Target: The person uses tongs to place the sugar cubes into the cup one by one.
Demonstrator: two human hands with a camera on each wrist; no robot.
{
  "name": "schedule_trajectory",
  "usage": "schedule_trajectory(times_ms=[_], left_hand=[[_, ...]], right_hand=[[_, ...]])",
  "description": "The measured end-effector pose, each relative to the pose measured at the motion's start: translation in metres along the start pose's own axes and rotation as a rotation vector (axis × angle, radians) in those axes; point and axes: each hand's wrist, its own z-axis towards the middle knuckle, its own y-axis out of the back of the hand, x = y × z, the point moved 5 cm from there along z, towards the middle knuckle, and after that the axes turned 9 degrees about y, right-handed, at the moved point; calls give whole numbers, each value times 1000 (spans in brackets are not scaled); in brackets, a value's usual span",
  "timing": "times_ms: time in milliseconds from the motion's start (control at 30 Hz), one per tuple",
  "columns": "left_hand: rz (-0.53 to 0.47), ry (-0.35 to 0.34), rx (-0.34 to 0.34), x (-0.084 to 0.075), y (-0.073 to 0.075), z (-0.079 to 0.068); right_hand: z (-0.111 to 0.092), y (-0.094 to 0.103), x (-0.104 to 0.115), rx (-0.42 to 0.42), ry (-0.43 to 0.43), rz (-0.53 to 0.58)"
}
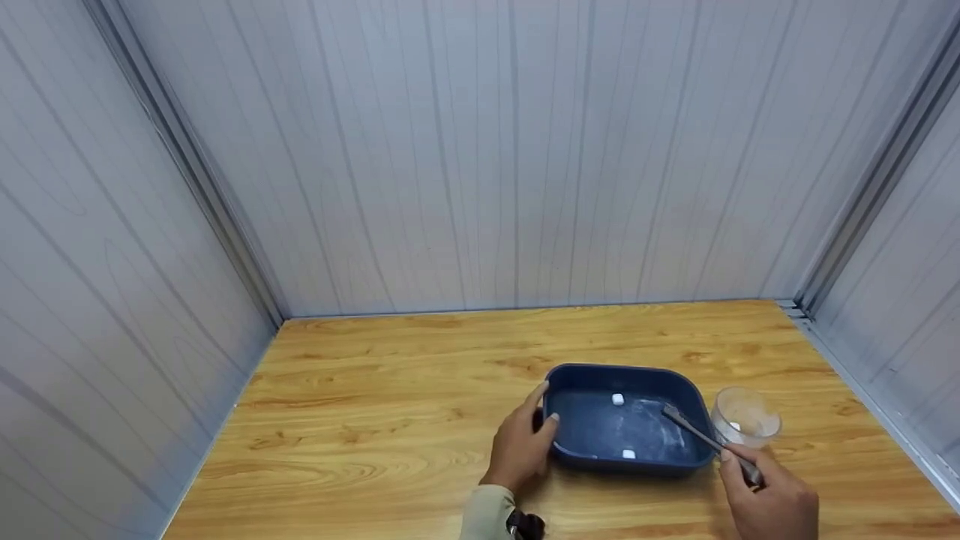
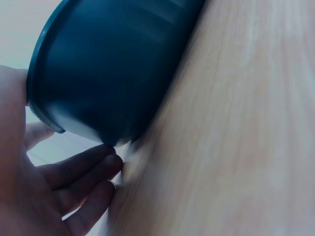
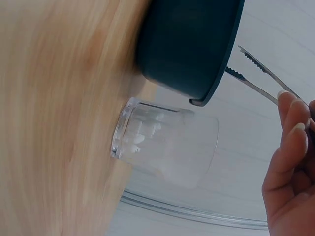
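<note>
A dark blue rectangular tray (image 1: 585,429) stands on the table. At its left end my left hand (image 1: 520,442) holds it, thumb by the rim and fingers along the outer wall. Inside lie a white cube (image 1: 617,399) towards the back and another white cube (image 1: 628,454) by the front wall. Whitish smears mark the tray's floor. My right hand (image 1: 776,499) grips metal tongs (image 1: 691,430) reaching over the tray's right side. In the right wrist view, the tongs' serrated tips stand apart with nothing seen between them. A clear cup (image 3: 189,147) beside the tray contains several white pieces (image 3: 138,139).
The wood-grain table (image 1: 352,390) extends left of the tray. Pale panel walls (image 1: 480,150) enclose the back and both sides, with metal strips at the corners. The cup stands close to the tray's right end, near my right hand.
</note>
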Motion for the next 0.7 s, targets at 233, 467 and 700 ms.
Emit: schedule_trajectory(times_ms=[233, 467, 700], left_hand=[[9, 0, -1, 0, 0, 0], [20, -16, -3, 0, 0, -1], [26, -26, -8, -1, 0, -1]], right_hand=[[-2, -9, 6, 75, -33, -26], [-3, -15, 12, 108, -8, 28], [-4, -21, 14, 183, -56, 12]])
